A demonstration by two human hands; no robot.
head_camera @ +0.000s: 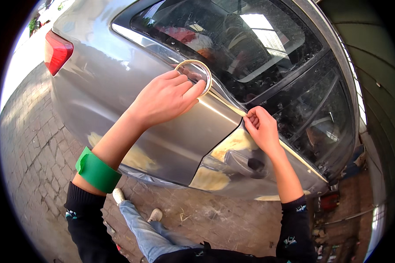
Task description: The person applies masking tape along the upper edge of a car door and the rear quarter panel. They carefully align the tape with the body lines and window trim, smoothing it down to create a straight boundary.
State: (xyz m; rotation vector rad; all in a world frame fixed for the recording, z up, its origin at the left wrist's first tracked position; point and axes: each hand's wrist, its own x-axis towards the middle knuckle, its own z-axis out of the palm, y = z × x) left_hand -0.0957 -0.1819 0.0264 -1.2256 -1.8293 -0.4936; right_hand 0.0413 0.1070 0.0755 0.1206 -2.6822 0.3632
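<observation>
My left hand (166,97) holds a thin roll of cream masking tape (210,77), its fingers through and around the ring, above the car's rear quarter panel (118,92). From the roll a strip of masking tape (228,106) runs along the trim under the side window (230,39). At the strip's other end, my right hand (261,126) pinches the tape at the corner where the door meets the quarter panel. More tape (304,160) lines the lower edge of the door window. A green band (98,170) circles my left wrist.
Below my right hand is the door handle recess (255,164), among patches of yellowish filler (209,179). A red tail light (57,52) sits at the upper left. Brick paving (36,141) lies beside the car. Scattered small items (326,245) lie on the ground at lower right.
</observation>
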